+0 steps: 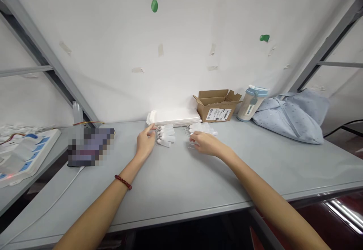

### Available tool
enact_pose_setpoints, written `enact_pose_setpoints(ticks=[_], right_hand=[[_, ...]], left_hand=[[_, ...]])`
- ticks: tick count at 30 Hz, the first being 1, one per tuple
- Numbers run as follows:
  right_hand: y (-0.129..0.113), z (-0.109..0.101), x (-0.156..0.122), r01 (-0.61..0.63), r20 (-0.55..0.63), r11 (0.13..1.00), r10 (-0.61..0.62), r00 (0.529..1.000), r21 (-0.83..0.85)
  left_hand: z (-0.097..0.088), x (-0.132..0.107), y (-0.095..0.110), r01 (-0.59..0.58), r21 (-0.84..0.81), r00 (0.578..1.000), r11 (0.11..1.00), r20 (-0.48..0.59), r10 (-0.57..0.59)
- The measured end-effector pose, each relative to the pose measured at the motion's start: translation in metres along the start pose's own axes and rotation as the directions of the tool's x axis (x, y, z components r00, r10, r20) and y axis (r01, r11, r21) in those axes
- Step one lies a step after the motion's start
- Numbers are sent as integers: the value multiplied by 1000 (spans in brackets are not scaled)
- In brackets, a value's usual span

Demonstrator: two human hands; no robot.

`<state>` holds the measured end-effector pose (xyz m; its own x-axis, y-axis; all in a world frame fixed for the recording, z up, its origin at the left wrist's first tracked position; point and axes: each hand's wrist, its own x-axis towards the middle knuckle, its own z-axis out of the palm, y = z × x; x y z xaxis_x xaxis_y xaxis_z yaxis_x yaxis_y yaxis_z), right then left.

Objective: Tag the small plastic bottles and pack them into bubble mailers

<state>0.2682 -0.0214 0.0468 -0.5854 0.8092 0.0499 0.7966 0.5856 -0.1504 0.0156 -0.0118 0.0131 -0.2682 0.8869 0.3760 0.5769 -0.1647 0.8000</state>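
Two small heaps of white plastic pieces lie on the grey table [181, 182]. My left hand [145, 142] rests beside the left heap [166, 135], its fingers stretched toward it and touching its edge. My right hand [204, 142] lies palm down over the near side of the right heap [202, 128], fingers curled onto the pieces. Whether it grips one is hidden. A red bead bracelet [123, 182] is on my left wrist.
Behind the heaps lies a flat white stack [176, 117] against the wall. To its right stand an open cardboard box [217, 105], a lidded cup [252, 103] and a light blue cloth bag [292, 116]. At the left are a blurred dark device [90, 146] and a power strip [25, 153].
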Motion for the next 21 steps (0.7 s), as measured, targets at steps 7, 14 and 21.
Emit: enact_pose_setpoints(ticks=[7,14,21], right_hand=[[4,-7,-3,-5,8,998,5,1000,60],[10,-11,-6,-77,139,992,62,988,100],[3,-8,-3,-66,71,995,61,996,76]], left_hand=[[2,-10,11,14,-34,999,999,-30,-15],[4,-30,38,-94,-43,995,995,23,95],[7,-38,44,-194,-18,976,981,98,195]])
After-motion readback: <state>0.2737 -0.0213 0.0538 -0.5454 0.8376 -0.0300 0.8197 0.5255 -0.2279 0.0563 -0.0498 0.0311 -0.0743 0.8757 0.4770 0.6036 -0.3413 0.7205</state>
